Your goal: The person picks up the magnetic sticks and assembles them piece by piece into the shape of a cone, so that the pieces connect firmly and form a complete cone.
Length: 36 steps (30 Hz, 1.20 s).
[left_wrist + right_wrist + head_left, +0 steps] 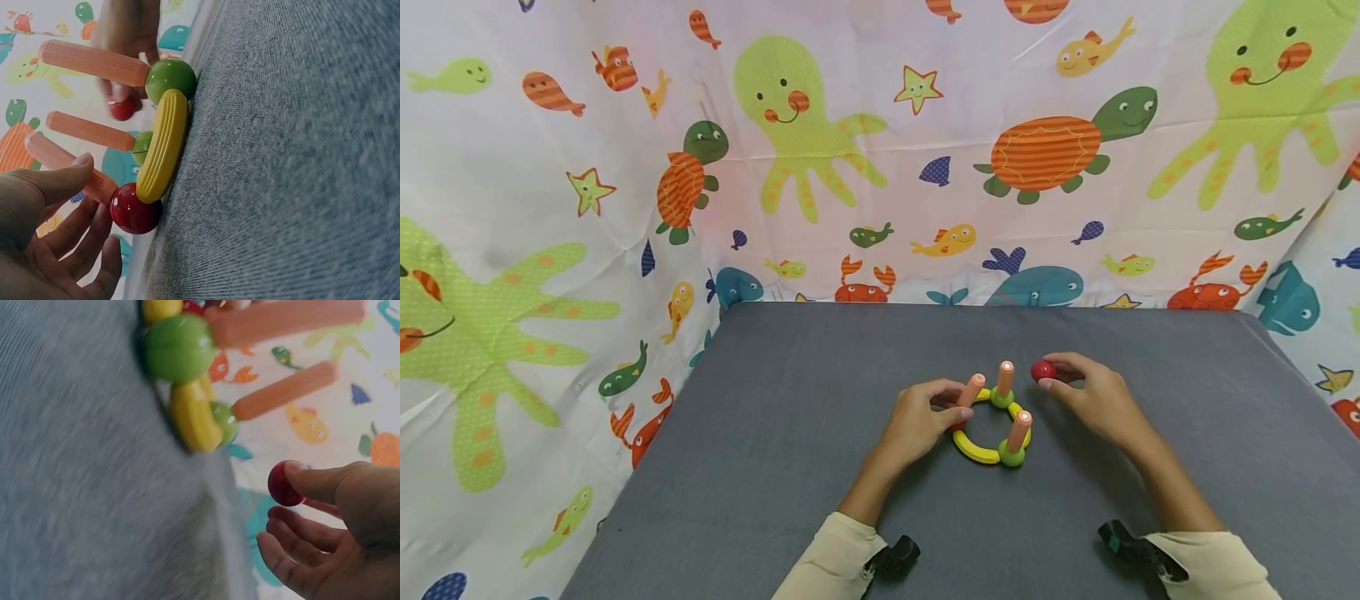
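A ring of curved yellow pieces [977, 451] joined by balls lies on the grey table, with three orange ridged sticks standing up from it. Two sticks rise from green balls [1011, 454]; the third, an orange stick [103, 186], stands in a red ball [135, 209]. My left hand [921, 418] pinches that third stick between thumb and fingers, at the ring's left side. To the right of the ring and above the table, my right hand [1093, 400] pinches a loose red ball [286, 484] between thumb and forefinger, apart from the ring.
The grey cloth-covered table [797, 400] extends around the ring. Behind and beside it hangs a white curtain [842, 192] printed with sea animals. Each wrist carries a black strapped camera, the left camera [898, 557] near the front.
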Tool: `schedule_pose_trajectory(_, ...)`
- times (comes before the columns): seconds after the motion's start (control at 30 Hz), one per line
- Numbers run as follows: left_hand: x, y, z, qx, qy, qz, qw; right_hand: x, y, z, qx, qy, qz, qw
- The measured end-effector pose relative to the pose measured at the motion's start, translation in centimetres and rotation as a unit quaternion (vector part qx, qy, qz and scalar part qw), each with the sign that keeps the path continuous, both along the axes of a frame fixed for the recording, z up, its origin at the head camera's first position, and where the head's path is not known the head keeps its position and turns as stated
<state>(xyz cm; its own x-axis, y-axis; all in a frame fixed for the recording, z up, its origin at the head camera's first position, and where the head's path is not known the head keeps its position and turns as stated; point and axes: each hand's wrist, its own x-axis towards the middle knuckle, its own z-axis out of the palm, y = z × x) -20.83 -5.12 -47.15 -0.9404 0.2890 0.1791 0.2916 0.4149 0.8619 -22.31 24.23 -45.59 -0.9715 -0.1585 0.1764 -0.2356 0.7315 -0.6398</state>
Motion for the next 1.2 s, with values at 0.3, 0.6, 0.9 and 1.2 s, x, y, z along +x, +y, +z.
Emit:
schedule_pose_trajectory(0.3, 0.0, 0.0, 0.1, -0.006, 0.006, 0.006, 0.9999, 1.5, -2.6, 3.1, -0.055, 0.067, -0.006, 0.9962)
schedule_pose_trajectory(0.6, 0.0, 0.1, 0.1, 0.003, -0.003, 0.009, 0.9999, 2.5, -4.5, 4.4, -0.108, 0.104, 0.018, 0.9885)
schedule_pose_trajectory(0.9, 0.1, 0.3, 0.2, 0.001, -0.004, 0.008, 1.0000, 2.6, -5.1, 3.8, -0.090, 0.088, 0.024, 0.9917)
schedule_pose_trajectory(1.2, 0.1, 0.2, 0.0, -0.001, 0.000, 0.001, 1.0000, 2.7, -5.3, 3.8, -0.096, 0.082, 0.032, 0.9914)
